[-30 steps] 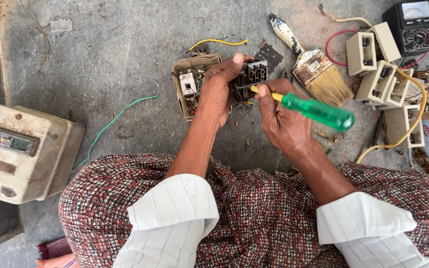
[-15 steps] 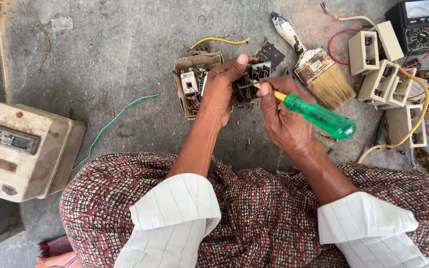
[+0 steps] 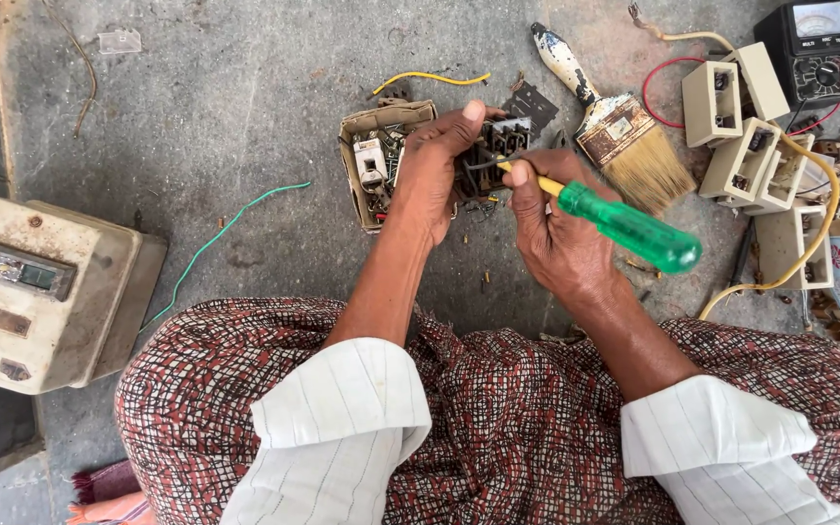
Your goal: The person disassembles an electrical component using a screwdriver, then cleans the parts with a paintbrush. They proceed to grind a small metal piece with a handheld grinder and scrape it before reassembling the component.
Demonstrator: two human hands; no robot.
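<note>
The person sits on the concrete floor [image 3: 245,117] and works on a small dark switch block [image 3: 500,146], which is held up just beside an open beige switch box [image 3: 373,160] that lies on the floor. The left hand [image 3: 435,170] grips the block from the left side, its fingers closed around it, the thumb pointing up over the top. The right hand [image 3: 561,238] is clamped on a green-handled screwdriver [image 3: 629,228] — the yellow shaft goes toward the block, and the tip seems to sit at one of its terminals, though the fingers hide the exact contact.

I judge the step in hand to be the loosening or tightening of a terminal screw on the block. The next move calls for a steady left grip, the blade kept straight in the screw slot, and a turn of the wrist without slipping onto the thin wires around it.

Near the work lie a paintbrush [image 3: 624,146], a yellow wire [image 3: 430,78], a green wire [image 3: 226,228], several beige housings [image 3: 741,156] and a multimeter [image 3: 819,44] — and well apart on the left, a big starter box [image 3: 41,292].
</note>
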